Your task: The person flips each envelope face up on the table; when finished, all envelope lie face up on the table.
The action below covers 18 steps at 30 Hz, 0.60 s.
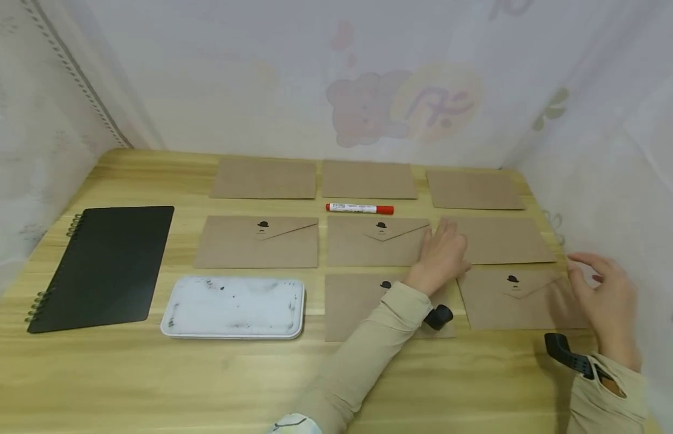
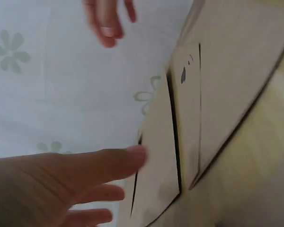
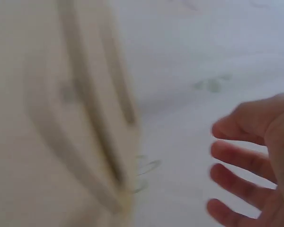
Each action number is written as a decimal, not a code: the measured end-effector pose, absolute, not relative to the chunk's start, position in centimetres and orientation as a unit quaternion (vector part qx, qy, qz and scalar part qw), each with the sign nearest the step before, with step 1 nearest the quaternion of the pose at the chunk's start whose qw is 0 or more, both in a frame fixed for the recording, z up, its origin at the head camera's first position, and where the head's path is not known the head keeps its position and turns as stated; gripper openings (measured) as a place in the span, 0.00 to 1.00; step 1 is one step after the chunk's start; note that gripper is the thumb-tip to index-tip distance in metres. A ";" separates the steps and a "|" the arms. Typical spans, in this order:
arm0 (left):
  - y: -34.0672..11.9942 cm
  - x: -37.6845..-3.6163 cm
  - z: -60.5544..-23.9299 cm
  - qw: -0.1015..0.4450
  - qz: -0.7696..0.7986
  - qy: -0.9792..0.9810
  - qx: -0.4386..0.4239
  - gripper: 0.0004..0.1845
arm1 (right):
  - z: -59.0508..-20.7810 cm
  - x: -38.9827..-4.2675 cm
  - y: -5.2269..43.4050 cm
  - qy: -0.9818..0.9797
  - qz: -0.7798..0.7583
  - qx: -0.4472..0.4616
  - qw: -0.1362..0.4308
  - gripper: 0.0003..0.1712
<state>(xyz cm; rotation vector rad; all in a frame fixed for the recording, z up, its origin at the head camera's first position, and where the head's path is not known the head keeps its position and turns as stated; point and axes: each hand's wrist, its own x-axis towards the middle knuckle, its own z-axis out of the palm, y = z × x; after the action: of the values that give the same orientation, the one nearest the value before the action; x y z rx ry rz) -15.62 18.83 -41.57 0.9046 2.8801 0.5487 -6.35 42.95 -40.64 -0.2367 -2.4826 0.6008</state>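
My left hand [image 1: 440, 256] is over the gap between a brown paper envelope with a printed hat [image 1: 369, 250] and a plain-side-up envelope [image 1: 504, 241] to its right. Its thumb is extended in the left wrist view and nothing is held; contact with the paper is unclear. Beside the right end of another hat-printed envelope [image 1: 523, 307] hovers my right hand [image 1: 610, 301], fingers loosely bent and holding nothing in the right wrist view. The left sleeve partly covers one more hat-printed envelope [image 1: 349, 307] at the front.
Three plain envelopes [image 1: 266, 179] line the back edge. A red-capped marker [image 1: 359, 208] lies before them. Left of centre are a hat-printed envelope [image 1: 233, 247] and a smudged white case [image 1: 233, 307]. A black spiral notebook [image 1: 108, 265] sits far left. Pale curtains [image 1: 233, 78] surround the wooden table [image 1: 206, 386].
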 end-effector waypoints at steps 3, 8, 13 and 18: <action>19.7 -16.4 -41.6 0.085 0.157 0.937 0.301 0.11 | -39.0 -7.1 43.7 -0.928 0.240 -0.138 0.250 0.17; 20.7 -17.6 -42.5 0.120 0.107 0.939 0.304 0.25 | -37.5 -8.7 45.4 -0.955 0.242 -0.154 0.082 0.31; 21.0 -18.1 -43.5 0.103 0.101 0.939 0.313 0.22 | -37.6 -10.0 45.8 -0.963 0.256 -0.087 -0.015 0.34; 20.9 -18.0 -43.5 0.096 0.137 0.933 0.319 0.16 | -38.0 -10.4 45.2 -0.964 0.256 -0.068 -0.030 0.33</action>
<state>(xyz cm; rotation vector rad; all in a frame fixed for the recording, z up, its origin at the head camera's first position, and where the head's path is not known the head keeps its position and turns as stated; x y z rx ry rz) -18.01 20.87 -43.50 0.9460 2.7636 0.4053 -10.39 45.20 -38.00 -0.2177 -3.0879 0.8193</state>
